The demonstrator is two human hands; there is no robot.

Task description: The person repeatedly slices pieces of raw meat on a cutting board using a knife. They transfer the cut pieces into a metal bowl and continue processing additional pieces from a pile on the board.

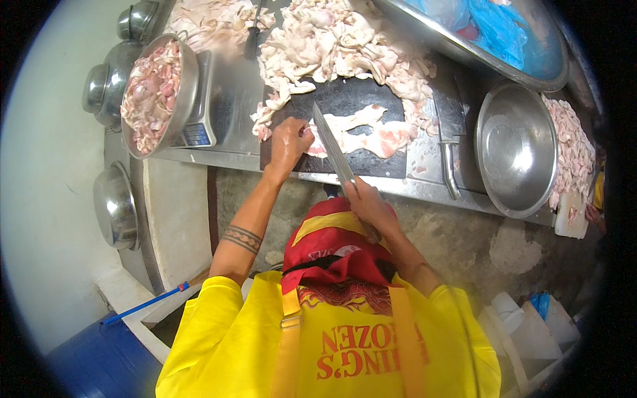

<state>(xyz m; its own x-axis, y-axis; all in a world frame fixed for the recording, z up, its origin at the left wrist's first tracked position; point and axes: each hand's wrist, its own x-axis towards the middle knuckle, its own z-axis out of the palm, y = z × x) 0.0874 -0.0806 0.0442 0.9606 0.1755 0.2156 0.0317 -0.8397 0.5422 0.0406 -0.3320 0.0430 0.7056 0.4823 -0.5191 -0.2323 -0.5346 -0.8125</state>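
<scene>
A pale, fatty sheet of raw skin [388,139] lies flat on the dark cutting board [355,93]. My left hand [288,142] is closed at the sheet's left end, its curled fingers pressed against the edge there. In my right hand [367,204] is the handle of a long knife [334,147]. Its blade slants up and left across the sheet, close to my left fingers, with the tip beyond the sheet's far edge. Behind the board, a big heap of raw skin [318,36] curves round its far side and down both flanks.
A steel basin of meat pieces [154,99] sits on a scale [199,129] at left. At right are a metal bar [449,169], a steel bowl [517,152] and more raw pieces [570,149]. A large basin [458,40] holds blue bags. Another dark-handled tool [253,40] lies at the back.
</scene>
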